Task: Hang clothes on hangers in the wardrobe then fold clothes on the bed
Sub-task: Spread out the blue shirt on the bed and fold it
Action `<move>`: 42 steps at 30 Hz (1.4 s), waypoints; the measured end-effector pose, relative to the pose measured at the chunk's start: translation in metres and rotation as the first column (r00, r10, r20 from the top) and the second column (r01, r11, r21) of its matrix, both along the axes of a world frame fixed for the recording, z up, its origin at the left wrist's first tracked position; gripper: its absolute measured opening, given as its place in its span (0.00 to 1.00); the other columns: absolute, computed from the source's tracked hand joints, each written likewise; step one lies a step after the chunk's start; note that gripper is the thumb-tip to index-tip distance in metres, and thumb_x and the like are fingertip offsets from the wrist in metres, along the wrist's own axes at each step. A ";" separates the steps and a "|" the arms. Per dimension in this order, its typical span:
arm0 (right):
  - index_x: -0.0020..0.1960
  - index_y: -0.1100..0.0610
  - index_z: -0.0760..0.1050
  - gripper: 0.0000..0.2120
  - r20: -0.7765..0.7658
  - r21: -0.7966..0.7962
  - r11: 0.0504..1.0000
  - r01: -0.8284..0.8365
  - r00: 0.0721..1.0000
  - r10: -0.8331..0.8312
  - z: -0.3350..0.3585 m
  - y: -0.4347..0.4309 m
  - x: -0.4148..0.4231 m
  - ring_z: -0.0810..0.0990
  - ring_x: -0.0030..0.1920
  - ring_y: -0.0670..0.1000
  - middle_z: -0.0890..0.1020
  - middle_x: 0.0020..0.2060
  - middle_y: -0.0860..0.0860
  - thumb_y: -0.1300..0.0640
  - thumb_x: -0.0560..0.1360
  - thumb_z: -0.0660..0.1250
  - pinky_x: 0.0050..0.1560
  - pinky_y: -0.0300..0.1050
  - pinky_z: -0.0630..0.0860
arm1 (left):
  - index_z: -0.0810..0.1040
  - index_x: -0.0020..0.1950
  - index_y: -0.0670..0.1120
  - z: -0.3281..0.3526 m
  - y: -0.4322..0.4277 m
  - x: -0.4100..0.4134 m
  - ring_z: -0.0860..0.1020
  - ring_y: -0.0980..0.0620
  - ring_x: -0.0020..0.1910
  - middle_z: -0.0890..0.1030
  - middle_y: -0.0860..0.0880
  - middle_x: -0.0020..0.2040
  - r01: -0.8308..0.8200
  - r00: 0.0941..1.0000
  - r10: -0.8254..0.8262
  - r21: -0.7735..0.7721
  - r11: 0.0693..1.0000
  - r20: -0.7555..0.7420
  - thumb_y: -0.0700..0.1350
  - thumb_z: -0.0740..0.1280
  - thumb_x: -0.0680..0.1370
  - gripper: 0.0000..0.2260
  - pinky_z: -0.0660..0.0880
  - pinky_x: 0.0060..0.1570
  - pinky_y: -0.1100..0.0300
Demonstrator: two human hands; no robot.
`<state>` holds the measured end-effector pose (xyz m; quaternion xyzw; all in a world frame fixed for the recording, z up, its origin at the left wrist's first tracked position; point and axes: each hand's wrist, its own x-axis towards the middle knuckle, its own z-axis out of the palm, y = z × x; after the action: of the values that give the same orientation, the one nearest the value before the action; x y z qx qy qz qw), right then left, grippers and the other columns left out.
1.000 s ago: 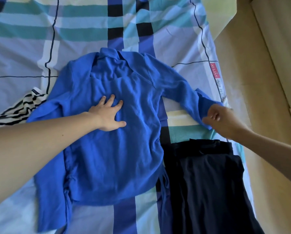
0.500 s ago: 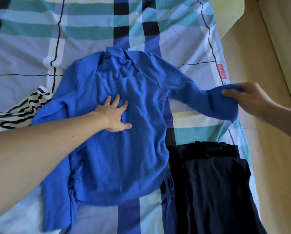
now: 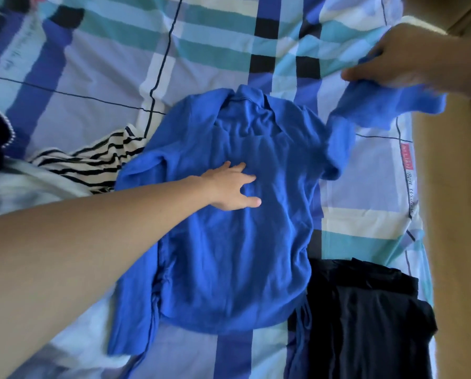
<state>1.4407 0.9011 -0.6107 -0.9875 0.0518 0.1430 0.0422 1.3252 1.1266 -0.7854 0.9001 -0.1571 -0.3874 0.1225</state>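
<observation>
While the left hand presses flat, fingers spread, on the blue shirt beneath it on the bed, the right hand grips the sleeve, held above the bed.

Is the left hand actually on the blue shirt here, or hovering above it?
Touching. In the head view the left hand lies flat on the blue shirt, fingers spread, no gap visible.

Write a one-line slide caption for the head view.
Left hand presses the blue shirt flat on the plaid bedsheet while the right hand holds its sleeve raised.
</observation>
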 end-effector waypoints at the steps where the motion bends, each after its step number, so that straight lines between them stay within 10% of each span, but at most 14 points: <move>1: 0.46 0.61 0.77 0.21 -0.042 0.117 0.993 0.021 0.999 -0.016 0.002 0.024 0.000 0.72 0.32 0.56 0.75 0.34 0.56 0.41 0.75 0.70 0.36 0.47 0.68 | 0.58 0.81 0.53 0.003 0.008 -0.003 0.52 0.45 0.81 0.54 0.49 0.82 -0.069 0.997 0.071 -0.085 0.994 0.026 0.64 0.60 0.79 0.33 0.58 0.76 0.45; 5: 0.55 0.59 0.75 0.13 -0.236 0.717 0.670 0.194 0.971 -0.029 -0.009 0.095 -0.005 0.82 0.40 0.53 0.76 0.46 0.53 0.50 0.79 0.69 0.41 0.43 0.80 | 0.73 0.70 0.44 0.006 0.064 -0.022 0.72 0.41 0.66 0.73 0.44 0.67 -0.274 0.850 0.361 -0.265 0.925 0.382 0.53 0.69 0.77 0.24 0.70 0.64 0.45; 9: 0.48 0.54 0.72 0.05 -0.411 0.732 0.608 0.308 0.911 0.034 -0.054 0.122 -0.021 0.79 0.32 0.49 0.78 0.38 0.51 0.59 0.83 0.60 0.35 0.39 0.79 | 0.72 0.65 0.41 0.000 0.137 -0.037 0.72 0.35 0.60 0.73 0.39 0.61 -0.504 0.621 0.483 -0.158 0.849 0.617 0.50 0.75 0.68 0.29 0.71 0.56 0.43; 15: 0.52 0.57 0.78 0.06 -0.455 0.516 0.843 0.154 0.883 0.117 -0.124 0.139 -0.074 0.79 0.44 0.52 0.82 0.51 0.62 0.57 0.77 0.70 0.43 0.46 0.77 | 0.74 0.58 0.45 -0.001 0.175 -0.063 0.79 0.40 0.57 0.79 0.45 0.57 -0.722 0.692 0.712 0.113 0.683 0.119 0.63 0.77 0.64 0.32 0.77 0.53 0.50; 18: 0.52 0.62 0.79 0.11 -0.564 0.561 0.804 0.199 0.802 0.194 -0.127 0.166 -0.114 0.81 0.41 0.50 0.82 0.45 0.57 0.54 0.77 0.70 0.43 0.47 0.78 | 0.76 0.40 0.48 0.004 0.177 -0.059 0.80 0.41 0.44 0.80 0.48 0.40 -0.695 0.708 0.685 -0.005 0.719 0.173 0.56 0.71 0.66 0.14 0.74 0.40 0.54; 23: 0.64 0.50 0.72 0.34 -0.710 0.586 0.780 0.218 0.602 0.365 -0.121 0.229 -0.203 0.79 0.56 0.49 0.79 0.57 0.47 0.33 0.66 0.75 0.60 0.50 0.78 | 0.68 0.31 0.43 0.027 0.157 -0.043 0.68 0.45 0.32 0.68 0.50 0.28 -0.634 0.680 0.686 -0.261 0.728 0.260 0.44 0.70 0.72 0.15 0.63 0.30 0.55; 25: 0.65 0.48 0.69 0.37 -0.703 0.592 0.751 0.292 0.643 0.304 -0.126 0.250 -0.224 0.77 0.54 0.46 0.75 0.55 0.45 0.31 0.63 0.74 0.54 0.44 0.77 | 0.74 0.37 0.40 0.031 0.150 -0.041 0.71 0.50 0.30 0.72 0.50 0.29 -0.655 0.711 0.702 -0.393 0.646 -0.031 0.45 0.73 0.73 0.12 0.65 0.30 0.59; 29: 0.36 0.51 0.66 0.15 -0.614 0.620 0.676 0.399 0.783 0.101 -0.137 0.266 -0.229 0.68 0.30 0.46 0.69 0.34 0.47 0.50 0.74 0.70 0.25 0.35 0.64 | 0.82 0.47 0.42 0.029 0.147 -0.047 0.77 0.50 0.38 0.80 0.46 0.40 -0.757 0.653 0.599 -0.397 0.519 -0.463 0.45 0.65 0.81 0.09 0.72 0.34 0.60; 32: 0.37 0.52 0.70 0.10 -0.620 0.678 0.487 0.551 0.784 -0.024 -0.128 0.258 -0.210 0.72 0.36 0.50 0.73 0.34 0.49 0.56 0.76 0.66 0.38 0.42 0.70 | 0.81 0.48 0.47 0.014 0.163 -0.050 0.77 0.50 0.41 0.82 0.43 0.50 -0.722 0.665 0.694 -0.474 0.504 -0.274 0.35 0.62 0.78 0.10 0.73 0.40 0.63; 36: 0.60 0.62 0.77 0.13 -0.804 0.592 -0.113 0.798 0.595 -0.003 -0.110 0.223 -0.172 0.82 0.46 0.57 0.83 0.51 0.60 0.59 0.80 0.59 0.46 0.50 0.80 | 0.73 0.70 0.44 0.005 0.184 -0.055 0.70 0.51 0.65 0.70 0.45 0.69 -0.151 0.906 0.344 -0.569 0.808 0.248 0.37 0.64 0.66 0.31 0.67 0.65 0.64; 39: 0.66 0.63 0.75 0.19 -0.814 0.550 -0.143 0.823 0.567 0.127 -0.093 0.202 -0.156 0.84 0.52 0.55 0.83 0.59 0.60 0.54 0.83 0.55 0.52 0.49 0.81 | 0.74 0.70 0.46 0.007 0.173 -0.052 0.65 0.44 0.73 0.67 0.47 0.75 0.049 0.890 0.194 -0.511 0.858 0.412 0.47 0.70 0.69 0.29 0.64 0.71 0.48; 42: 0.53 0.61 0.78 0.16 -0.797 0.578 -0.087 0.811 0.584 0.151 -0.084 0.188 -0.148 0.82 0.33 0.50 0.85 0.37 0.54 0.52 0.84 0.56 0.38 0.44 0.81 | 0.83 0.52 0.41 0.021 0.156 -0.038 0.78 0.47 0.55 0.83 0.44 0.53 -0.022 0.872 0.326 -0.636 0.771 0.364 0.45 0.60 0.70 0.17 0.73 0.57 0.50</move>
<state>1.2929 1.0894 -0.6944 -0.4739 0.2310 0.4552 0.7175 1.2871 1.2828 -0.7643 0.8863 -0.2116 -0.0800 0.4041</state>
